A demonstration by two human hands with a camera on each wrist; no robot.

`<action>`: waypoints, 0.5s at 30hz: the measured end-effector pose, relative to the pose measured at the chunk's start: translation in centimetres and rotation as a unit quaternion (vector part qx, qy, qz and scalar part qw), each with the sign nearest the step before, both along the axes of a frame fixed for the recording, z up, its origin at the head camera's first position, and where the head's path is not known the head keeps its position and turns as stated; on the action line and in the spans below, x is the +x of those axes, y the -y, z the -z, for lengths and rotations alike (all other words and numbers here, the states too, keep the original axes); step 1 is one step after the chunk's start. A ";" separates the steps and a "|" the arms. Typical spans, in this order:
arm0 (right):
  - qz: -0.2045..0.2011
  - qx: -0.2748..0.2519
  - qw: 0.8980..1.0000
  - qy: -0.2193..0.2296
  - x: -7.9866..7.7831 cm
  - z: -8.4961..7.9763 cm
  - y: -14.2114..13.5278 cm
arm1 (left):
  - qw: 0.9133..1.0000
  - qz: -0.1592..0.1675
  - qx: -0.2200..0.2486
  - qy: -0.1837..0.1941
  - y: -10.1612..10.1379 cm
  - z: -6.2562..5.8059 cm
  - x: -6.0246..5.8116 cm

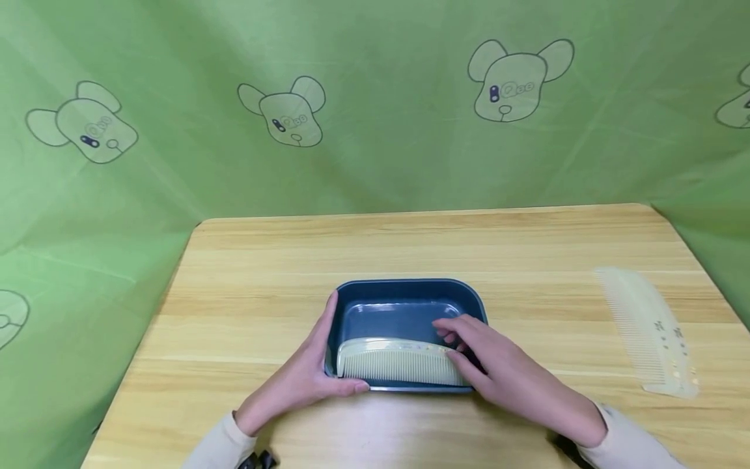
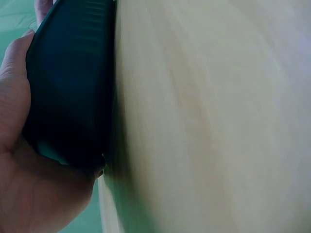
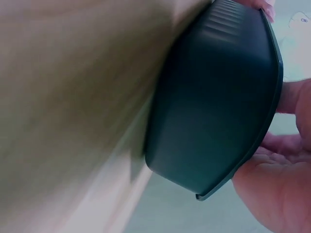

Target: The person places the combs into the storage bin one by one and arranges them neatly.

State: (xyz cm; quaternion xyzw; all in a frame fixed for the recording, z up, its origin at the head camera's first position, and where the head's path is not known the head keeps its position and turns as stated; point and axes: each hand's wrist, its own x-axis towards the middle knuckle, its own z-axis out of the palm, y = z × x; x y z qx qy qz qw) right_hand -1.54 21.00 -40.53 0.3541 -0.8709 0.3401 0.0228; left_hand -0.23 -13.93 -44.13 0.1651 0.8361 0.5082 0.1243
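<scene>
A dark blue rectangular tray (image 1: 389, 318) stands near the front of the table. My left hand (image 1: 307, 371) grips its left side, thumb along the front rim and fingers up the left wall. Inside, a pale, translucent comb (image 1: 401, 362) lies along the front wall, teeth facing me. Over the tray's right side is my right hand (image 1: 498, 361). Its thumb is at the comb's right end, and its fingers reach over the inside, apart from the thumb. In the right wrist view, the tray's outer wall (image 3: 214, 111) hides the comb and some fingertips.
A second pale comb (image 1: 650, 335) with small dark markings lies on the wooden table (image 1: 263, 260) at the right, teeth to the left. Green cloth (image 1: 381, 163) with cartoon heads hangs behind the table and at both sides.
</scene>
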 end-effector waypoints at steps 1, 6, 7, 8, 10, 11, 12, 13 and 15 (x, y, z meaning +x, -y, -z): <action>-0.001 -0.015 1.000 0.001 0.0 0.1 -0.1 | 1.000 0.001 0.000 0.001 0.0 0.0 0.0; 0.000 -0.059 0.998 -0.001 0.3 0.2 -0.8 | 1.000 0.003 0.002 0.005 -0.1 0.1 0.1; 0.003 -0.062 0.998 -0.002 0.4 0.2 -0.9 | 1.000 0.003 0.002 0.005 -0.1 0.1 0.1; 0.007 -0.064 0.998 -0.002 0.4 0.2 -1.1 | 1.000 0.003 0.003 0.004 -0.1 0.1 0.1; 0.014 -0.066 0.998 -0.005 0.5 0.1 -1.3 | 1.000 0.003 0.004 0.005 -0.1 -0.1 0.0; 0.019 -0.065 0.998 -0.008 0.5 0.1 -1.4 | 1.000 0.003 0.004 0.003 -0.1 -0.1 -0.1; 0.023 -0.064 0.998 -0.010 0.5 0.1 -1.6 | 1.000 0.004 0.004 0.003 -0.1 -0.1 -0.1; 0.027 -0.063 0.998 -0.011 0.5 0.0 -1.7 | 1.000 0.004 0.003 0.003 -0.1 -0.2 -0.1; 0.035 -0.062 0.997 -0.017 0.5 0.0 -2.0 | 1.000 0.004 0.000 0.003 0.0 -0.2 -0.1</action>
